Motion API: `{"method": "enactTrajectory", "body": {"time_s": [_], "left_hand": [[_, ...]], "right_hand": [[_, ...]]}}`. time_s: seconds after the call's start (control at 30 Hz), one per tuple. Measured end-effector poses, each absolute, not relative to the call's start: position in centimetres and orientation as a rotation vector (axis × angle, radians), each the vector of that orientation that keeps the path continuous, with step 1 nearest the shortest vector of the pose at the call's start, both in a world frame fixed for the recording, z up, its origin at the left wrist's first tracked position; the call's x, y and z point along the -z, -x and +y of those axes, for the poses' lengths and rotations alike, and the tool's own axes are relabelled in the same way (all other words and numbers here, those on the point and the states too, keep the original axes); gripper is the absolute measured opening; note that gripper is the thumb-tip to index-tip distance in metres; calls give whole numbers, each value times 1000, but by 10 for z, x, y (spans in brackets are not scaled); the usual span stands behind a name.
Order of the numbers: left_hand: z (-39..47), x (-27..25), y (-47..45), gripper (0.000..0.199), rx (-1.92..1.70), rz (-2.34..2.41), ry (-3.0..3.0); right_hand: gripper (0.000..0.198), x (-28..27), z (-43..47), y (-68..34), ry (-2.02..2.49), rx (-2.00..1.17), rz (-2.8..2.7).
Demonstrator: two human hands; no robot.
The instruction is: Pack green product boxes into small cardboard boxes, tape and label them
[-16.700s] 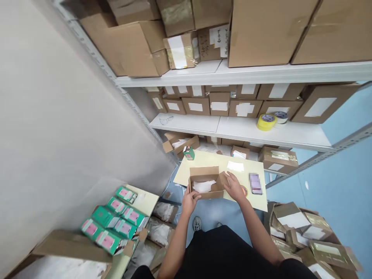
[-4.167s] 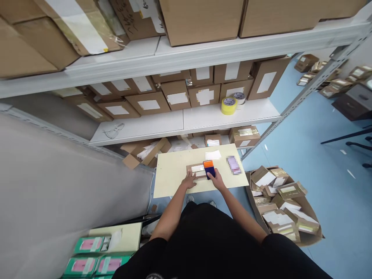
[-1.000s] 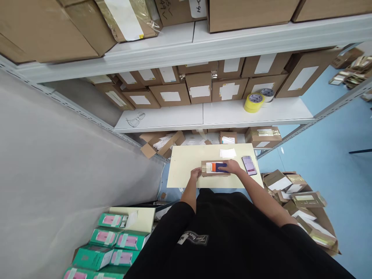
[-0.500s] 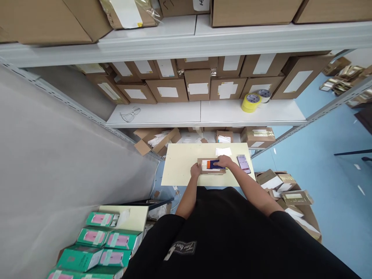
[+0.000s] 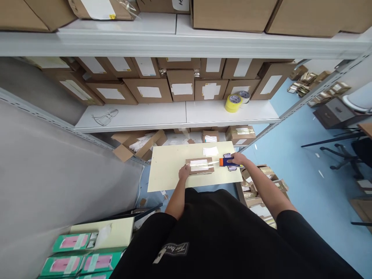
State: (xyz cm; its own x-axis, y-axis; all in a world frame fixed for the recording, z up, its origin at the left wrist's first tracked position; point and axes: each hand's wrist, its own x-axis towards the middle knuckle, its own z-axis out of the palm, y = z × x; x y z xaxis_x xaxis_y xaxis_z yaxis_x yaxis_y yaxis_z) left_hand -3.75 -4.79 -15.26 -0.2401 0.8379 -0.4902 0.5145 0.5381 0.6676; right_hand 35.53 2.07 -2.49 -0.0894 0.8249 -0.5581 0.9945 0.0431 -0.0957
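A small cardboard box (image 5: 209, 169) with a white label lies on the pale yellow tabletop (image 5: 165, 166). My left hand (image 5: 183, 172) grips its left end, fingers closed on the edge. My right hand (image 5: 238, 159) is closed around a blue and orange tape dispenser (image 5: 226, 161), held to the right of the box. A strip of clear tape (image 5: 214, 162) stretches from the box top to the dispenser. Beneath the dispenser lies a phone (image 5: 232, 168), partly covered. White paper (image 5: 210, 151) rests behind the box.
Shelving (image 5: 151, 120) with many cardboard boxes rises behind the table. Tape rolls (image 5: 233, 103) and glasses (image 5: 105, 117) are on its middle shelf. An open carton (image 5: 124, 152) stands back left. Parcels (image 5: 261, 210) fill a bin at right; green boxes (image 5: 69, 263) are lower left.
My right hand has moved right with the dispenser, off the box and over the phone, drawing out tape. My left hand stays on the box's left end. The view has shifted right.
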Motion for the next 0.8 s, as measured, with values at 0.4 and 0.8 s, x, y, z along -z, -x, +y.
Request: {"method": "enactTrajectory", "body": {"time_s": [0.4,0.8], "left_hand": [[-41,142,100,39,-458,1873,-1073],[-43,111,161,39,-669,1754,-1085]], "right_hand": [[47,16,-3,-269,-1961,826,2089],[41,-10,-18,-90,-1958,786,2150]]}}
